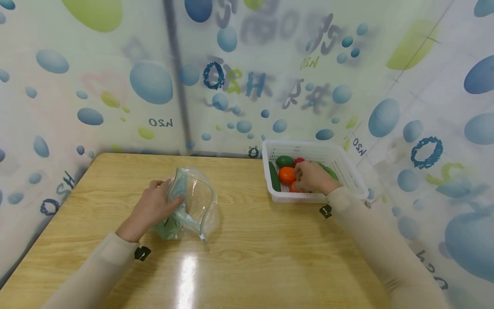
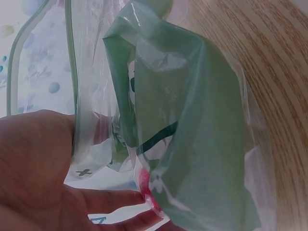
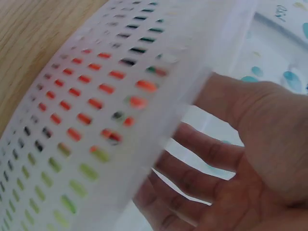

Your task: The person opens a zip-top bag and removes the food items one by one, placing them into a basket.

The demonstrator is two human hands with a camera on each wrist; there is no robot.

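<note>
My left hand holds a clear zip bag with a green-edged mouth and a zipper slider. The thumb lies over the bag's side; in the left wrist view, fingers reach behind its green printed panel, beside a small pink patch. Over at the white basket, my right hand reaches in over the near rim, fingertips right at an orange-red round vegetable. Another orange-red one lies partly under that hand. In the right wrist view the basket wall hides the fingertips, so I cannot tell whether they grip anything.
Also in the basket are a dark green cucumber, a rounded green vegetable, a red item and a longer green one. The wooden table meets a bubble-patterned curtain at the back.
</note>
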